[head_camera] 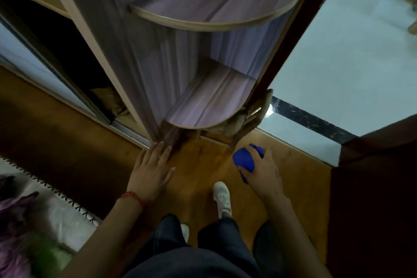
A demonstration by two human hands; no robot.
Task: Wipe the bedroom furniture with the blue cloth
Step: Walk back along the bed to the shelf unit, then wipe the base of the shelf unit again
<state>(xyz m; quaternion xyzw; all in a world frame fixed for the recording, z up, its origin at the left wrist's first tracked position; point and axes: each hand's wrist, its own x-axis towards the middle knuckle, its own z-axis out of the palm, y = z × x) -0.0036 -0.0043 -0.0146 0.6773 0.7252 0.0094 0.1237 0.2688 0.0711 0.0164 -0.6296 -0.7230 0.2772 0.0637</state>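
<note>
Blue cloth (244,160) sits bunched in the right hand (262,174), fingers pinching it, near the lowest shelf (209,104). Left hand (151,170) hangs spread, holding nothing. Loosely bunched, the cloth could drop to the floor (198,165).

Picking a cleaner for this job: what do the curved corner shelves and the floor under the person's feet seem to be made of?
The curved corner shelves look like laminated board: purplish wood-grain print with a pale edge band along the rim. The floor looks like varnished wood or wood-look laminate, orange-brown with a soft sheen. Blur leaves both uncertain.
</note>
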